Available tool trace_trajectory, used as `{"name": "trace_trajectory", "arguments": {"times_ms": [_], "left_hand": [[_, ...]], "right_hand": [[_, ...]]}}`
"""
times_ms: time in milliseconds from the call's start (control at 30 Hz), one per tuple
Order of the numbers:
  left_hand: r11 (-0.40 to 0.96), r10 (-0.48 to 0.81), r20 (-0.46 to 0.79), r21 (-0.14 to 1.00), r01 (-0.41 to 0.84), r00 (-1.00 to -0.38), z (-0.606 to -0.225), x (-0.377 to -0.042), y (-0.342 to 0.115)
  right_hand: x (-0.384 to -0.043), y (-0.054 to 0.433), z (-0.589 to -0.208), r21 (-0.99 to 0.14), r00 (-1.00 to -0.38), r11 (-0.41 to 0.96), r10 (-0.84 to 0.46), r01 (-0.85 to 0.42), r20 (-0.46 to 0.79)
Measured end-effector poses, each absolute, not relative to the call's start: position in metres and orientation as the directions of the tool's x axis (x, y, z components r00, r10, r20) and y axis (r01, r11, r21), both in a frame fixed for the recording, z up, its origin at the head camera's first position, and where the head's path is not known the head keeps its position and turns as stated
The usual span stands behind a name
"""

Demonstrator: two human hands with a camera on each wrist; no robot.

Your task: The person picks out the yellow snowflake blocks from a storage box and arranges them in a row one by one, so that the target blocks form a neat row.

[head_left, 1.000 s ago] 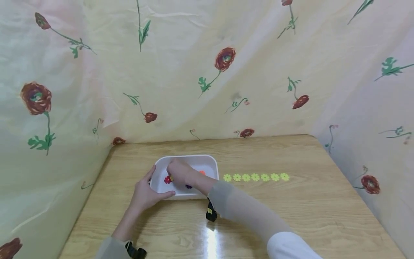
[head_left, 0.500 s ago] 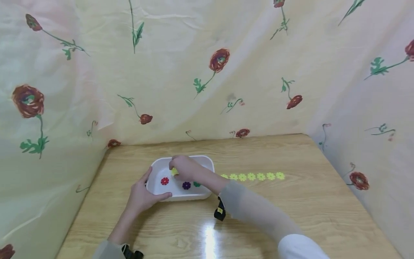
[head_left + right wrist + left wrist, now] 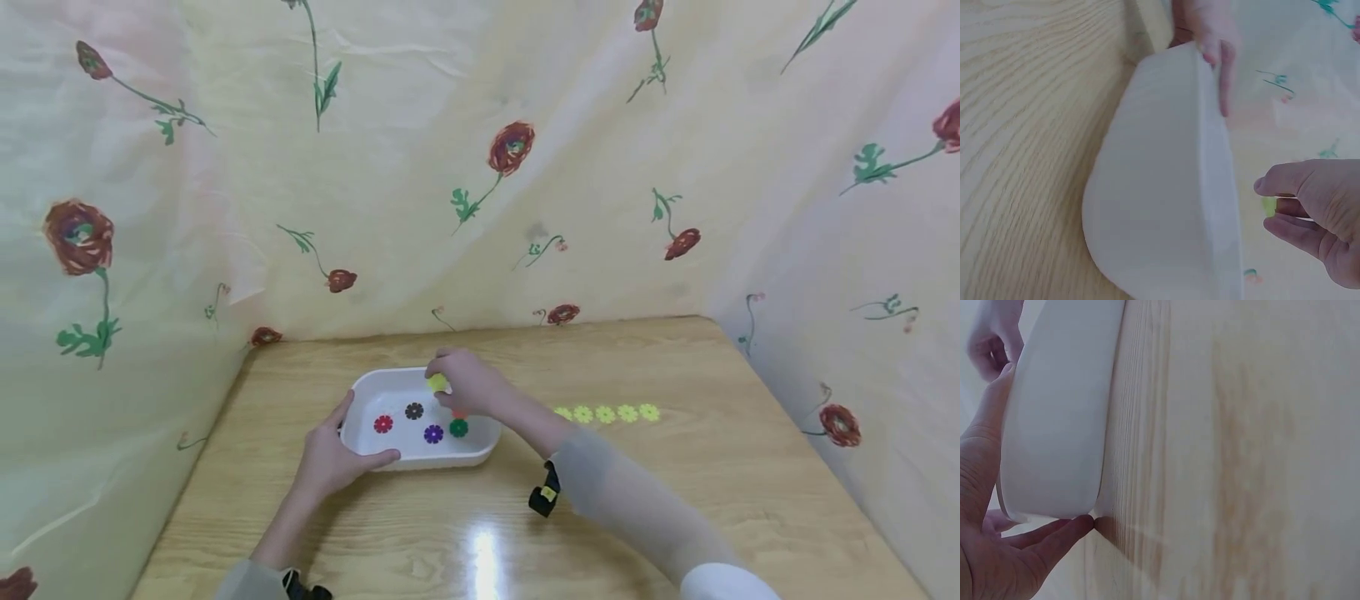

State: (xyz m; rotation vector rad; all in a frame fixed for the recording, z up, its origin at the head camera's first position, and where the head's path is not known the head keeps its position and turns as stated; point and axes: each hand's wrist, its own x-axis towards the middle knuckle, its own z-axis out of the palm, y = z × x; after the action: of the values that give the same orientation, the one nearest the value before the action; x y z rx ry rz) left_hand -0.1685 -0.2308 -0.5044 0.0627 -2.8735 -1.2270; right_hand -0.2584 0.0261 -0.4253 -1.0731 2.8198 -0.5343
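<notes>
My left hand [image 3: 330, 454] grips the left end of a white plastic tray [image 3: 450, 460], its thumb on the near rim. In the left wrist view, fingers [image 3: 1063, 540] touch the tray's end wall low down. Above the tray's far right part, my right hand [image 3: 476, 385] pinches a yellow flower-shaped piece [image 3: 437, 383] between thumb and fingers. On the tray floor lie a red flower piece [image 3: 383, 424], a dark brown one [image 3: 414, 411], a purple one [image 3: 433, 434] and a green one [image 3: 459, 427]. An orange piece [image 3: 459, 414] is partly hidden under my right hand.
Right of the tray, several yellow flower pieces [image 3: 605, 414] lie in a straight row on the wooden table [image 3: 420, 533]. My right forearm covers the row's left end. Flower-printed cloth [image 3: 420, 183] hangs round the table's back and sides.
My right hand has lifted from the tray floor and moved right with the yellow flower piece, uncovering the brown piece. The left hand keeps its hold on the tray.
</notes>
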Motion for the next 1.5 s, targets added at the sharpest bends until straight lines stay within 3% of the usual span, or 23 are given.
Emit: {"name": "trace_trajectory", "arguments": {"times_ms": [133, 367, 900, 1500], "left_hand": [[0.690, -0.045, -0.008, 0.723, -0.037, -0.999, -0.505, -0.170, -0.231], [0.688, -0.059, -0.026, 0.723, -0.059, -0.998, -0.506, -0.168, -0.232], [0.687, -0.049, -0.022, 0.725, -0.050, -0.999, -0.503, -0.168, -0.231], [0.674, -0.051, -0.053, 0.735, -0.073, -0.997, -0.501, -0.169, -0.229]], "right_hand": [[-0.256, 0.047, -0.421, -0.364, -0.782, 0.712, -0.618, -0.601, 0.082], [-0.244, 0.082, -0.416, -0.325, -0.773, 0.707, -0.615, -0.629, 0.157], [-0.242, 0.183, -0.435, -0.419, -0.873, 0.766, -0.430, -0.488, 0.229], [-0.241, 0.249, -0.449, -0.409, -0.895, 0.798, -0.369, -0.443, 0.250]]}}
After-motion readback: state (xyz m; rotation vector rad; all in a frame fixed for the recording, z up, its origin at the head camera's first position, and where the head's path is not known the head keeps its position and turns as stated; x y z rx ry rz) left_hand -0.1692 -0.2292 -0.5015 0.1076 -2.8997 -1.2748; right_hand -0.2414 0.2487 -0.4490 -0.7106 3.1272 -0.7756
